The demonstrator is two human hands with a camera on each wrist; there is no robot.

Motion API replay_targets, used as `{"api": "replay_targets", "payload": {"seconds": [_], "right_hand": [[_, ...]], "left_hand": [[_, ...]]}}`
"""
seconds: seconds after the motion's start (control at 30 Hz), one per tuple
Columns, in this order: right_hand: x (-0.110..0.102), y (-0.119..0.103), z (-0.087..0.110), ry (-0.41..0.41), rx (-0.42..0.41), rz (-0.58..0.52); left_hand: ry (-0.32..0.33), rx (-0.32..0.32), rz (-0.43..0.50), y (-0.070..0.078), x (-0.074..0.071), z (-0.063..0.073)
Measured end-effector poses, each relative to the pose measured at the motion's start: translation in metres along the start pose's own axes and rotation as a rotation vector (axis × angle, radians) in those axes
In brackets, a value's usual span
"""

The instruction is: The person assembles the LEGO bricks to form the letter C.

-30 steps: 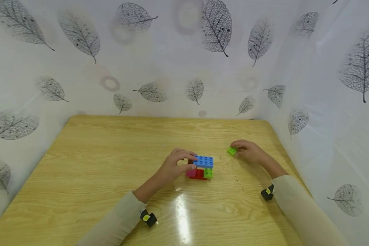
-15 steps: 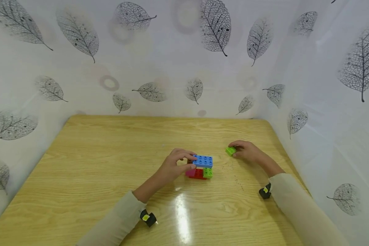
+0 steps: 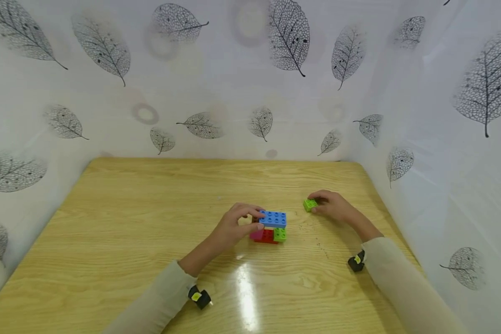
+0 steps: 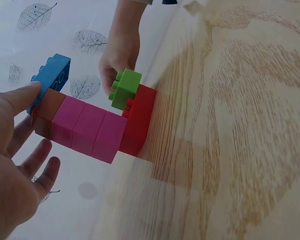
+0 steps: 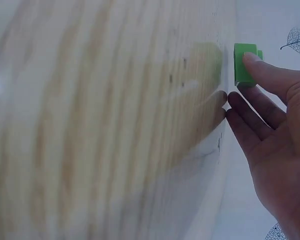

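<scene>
My left hand [image 3: 234,226] pinches the left end of a blue building brick [image 3: 277,218] between thumb and fingers. That brick tops a stack of toy bricks: a brown brick [image 4: 47,115] just below it, then pink bricks [image 4: 90,127], and a red brick [image 4: 138,122] at the base on the table. A small green brick [image 4: 125,89] is mounted on the red one, under the overhanging blue brick. To the right, my right hand [image 3: 333,205] holds another small green brick [image 5: 245,64] by thumb and fingertips. In the right wrist view it appears just off the table surface.
The wooden table [image 3: 150,199] meets a pale leaf-patterned sheet [image 3: 217,83] at its back and sides. Dark specks [image 3: 319,243] lie on the wood between the hands. Black wrist devices [image 3: 199,297] sit on both sleeves.
My right hand has drifted very slightly left with its green brick, which has turned a little. The left hand keeps its place on the stack. The whole head view has shifted slightly.
</scene>
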State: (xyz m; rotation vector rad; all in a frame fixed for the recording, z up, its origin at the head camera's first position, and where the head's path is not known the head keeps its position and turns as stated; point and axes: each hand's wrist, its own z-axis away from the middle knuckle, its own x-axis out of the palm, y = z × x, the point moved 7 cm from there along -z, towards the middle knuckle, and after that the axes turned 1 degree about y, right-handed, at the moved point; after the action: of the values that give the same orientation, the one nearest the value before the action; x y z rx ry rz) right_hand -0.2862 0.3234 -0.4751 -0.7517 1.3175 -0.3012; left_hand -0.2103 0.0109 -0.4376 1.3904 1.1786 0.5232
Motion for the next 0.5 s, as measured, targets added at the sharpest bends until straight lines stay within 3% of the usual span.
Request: {"api": "replay_targets", "payload": {"seconds": [0.5], "right_hand": [[0.012, -0.03, 0.014, 0.048, -0.043, -0.175]], "left_hand": [[-0.028, -0.01, 0.054, 0.001, 0.003, 0.0]]}}
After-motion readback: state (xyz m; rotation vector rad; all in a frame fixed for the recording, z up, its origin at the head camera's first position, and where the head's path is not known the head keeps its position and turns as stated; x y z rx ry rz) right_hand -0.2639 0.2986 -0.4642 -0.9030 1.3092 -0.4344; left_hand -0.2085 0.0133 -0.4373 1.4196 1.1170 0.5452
